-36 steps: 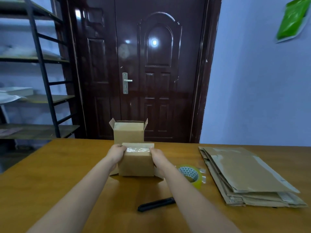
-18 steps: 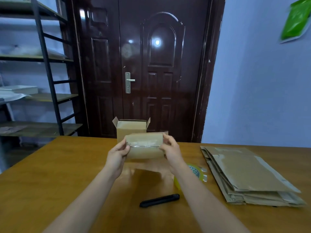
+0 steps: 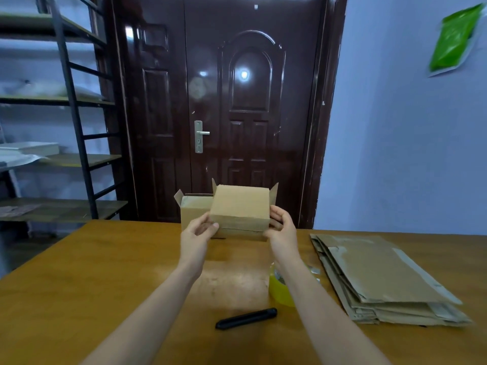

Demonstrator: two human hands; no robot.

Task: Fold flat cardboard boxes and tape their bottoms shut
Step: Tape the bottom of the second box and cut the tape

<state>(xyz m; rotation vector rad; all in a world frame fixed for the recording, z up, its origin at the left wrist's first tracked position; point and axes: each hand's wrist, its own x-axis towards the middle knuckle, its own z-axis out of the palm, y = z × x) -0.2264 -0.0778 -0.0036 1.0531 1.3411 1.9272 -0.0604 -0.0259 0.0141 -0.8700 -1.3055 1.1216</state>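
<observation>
A small folded cardboard box (image 3: 240, 209) hangs above the table, its flaps pointing up and away. My left hand (image 3: 199, 231) grips its left side and my right hand (image 3: 280, 227) grips its right side. Behind it a second folded box (image 3: 193, 209) stands on the table with its flaps open. A stack of flat cardboard boxes (image 3: 379, 275) lies at the right. A yellow tape roll (image 3: 279, 289) sits partly hidden behind my right forearm.
A black utility knife (image 3: 246, 318) lies on the wooden table (image 3: 79, 285) near the front. A dark door stands behind the table, and metal shelving (image 3: 73, 127) rises at the left.
Both hands lifted the box off the table and turned it over, so the taped bottom no longer faces me and the flaps now point up.
</observation>
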